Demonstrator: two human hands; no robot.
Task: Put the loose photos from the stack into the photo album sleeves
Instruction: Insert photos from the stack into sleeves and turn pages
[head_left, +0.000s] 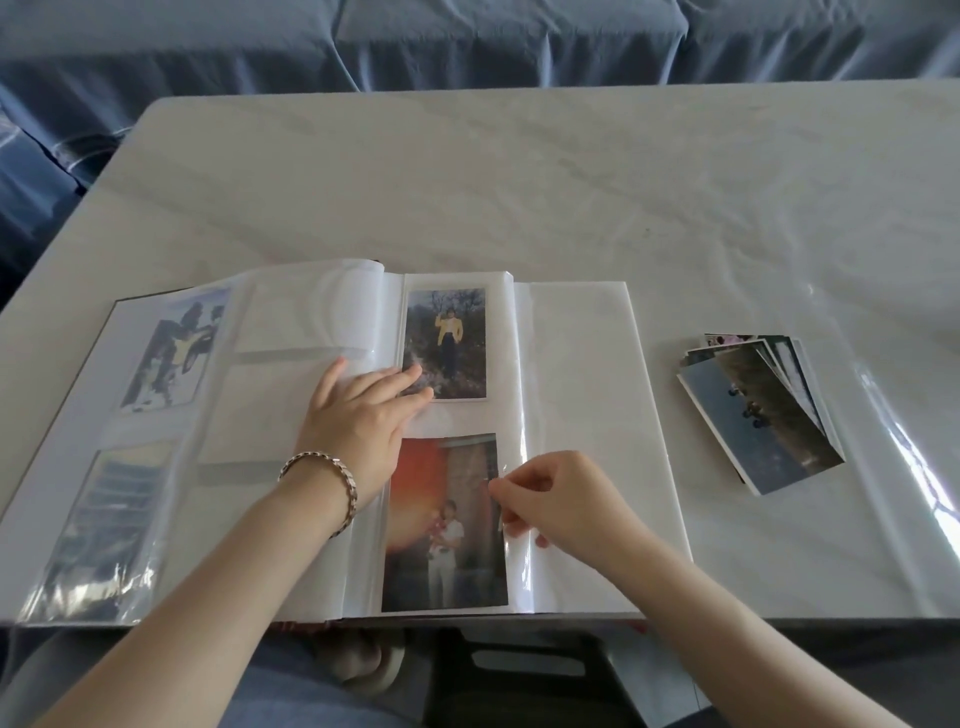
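Note:
An open photo album (582, 364) lies at the near edge of the table. Its middle page holds a photo of a figure in a yellow jacket (445, 344) in the upper sleeve and a reddish photo (441, 519) in the lower one. My left hand (358, 415), with a bracelet at the wrist, rests flat on the page with straight fingers touching the upper sleeve's left edge. My right hand (550, 499) pinches the right edge of the reddish photo or its clear sleeve. The stack of loose photos (761, 410) lies fanned on the table to the album's right.
The album's left pages carry two more sleeved photos (171, 348). The white marble-look table (519, 182) has a glossy clear cover. A blue-covered sofa (467, 41) runs along behind it. A dark stool (519, 670) shows below the near edge.

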